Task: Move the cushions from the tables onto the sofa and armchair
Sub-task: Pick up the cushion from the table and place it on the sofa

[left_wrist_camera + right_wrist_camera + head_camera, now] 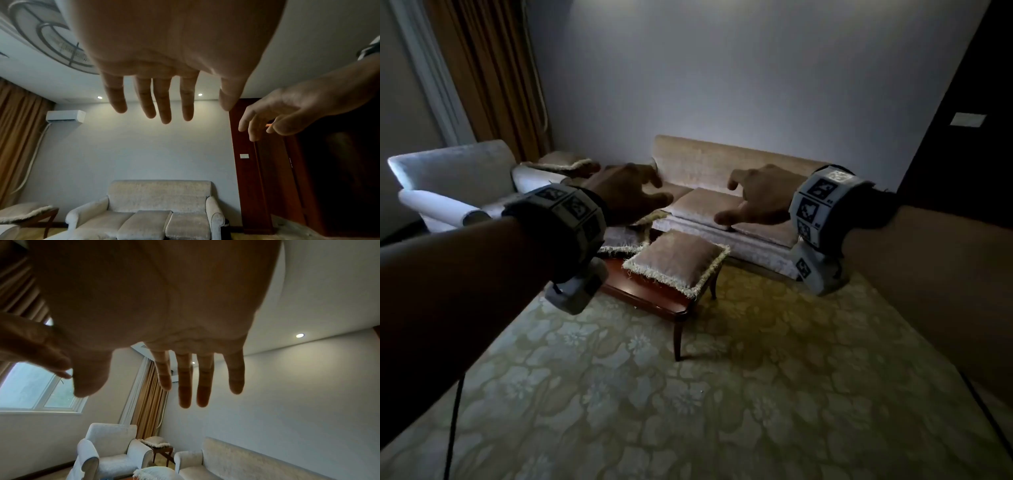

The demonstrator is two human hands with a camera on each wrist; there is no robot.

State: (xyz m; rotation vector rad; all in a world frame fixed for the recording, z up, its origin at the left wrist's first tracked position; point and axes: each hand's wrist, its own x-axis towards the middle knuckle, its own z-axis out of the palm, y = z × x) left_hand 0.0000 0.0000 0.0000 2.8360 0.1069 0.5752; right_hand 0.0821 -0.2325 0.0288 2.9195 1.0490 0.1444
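Observation:
A beige fringed cushion (676,260) lies on the dark wooden coffee table (650,296). A second fringed cushion (624,236) lies beside it, partly hidden by my left wrist. A third cushion (561,165) (156,443) sits on a small side table between the armchair (448,178) (111,449) and the sofa (722,164) (156,209). My left hand (654,190) (164,113) and right hand (732,202) (133,392) are stretched forward in the air above the coffee table. Their fingers are spread and hold nothing.
A flowered carpet (688,394) covers the floor up to the coffee table. Brown curtains (493,68) hang behind the armchair. A dark wooden door (962,120) stands to the right of the sofa. A cable (453,428) hangs from my left arm.

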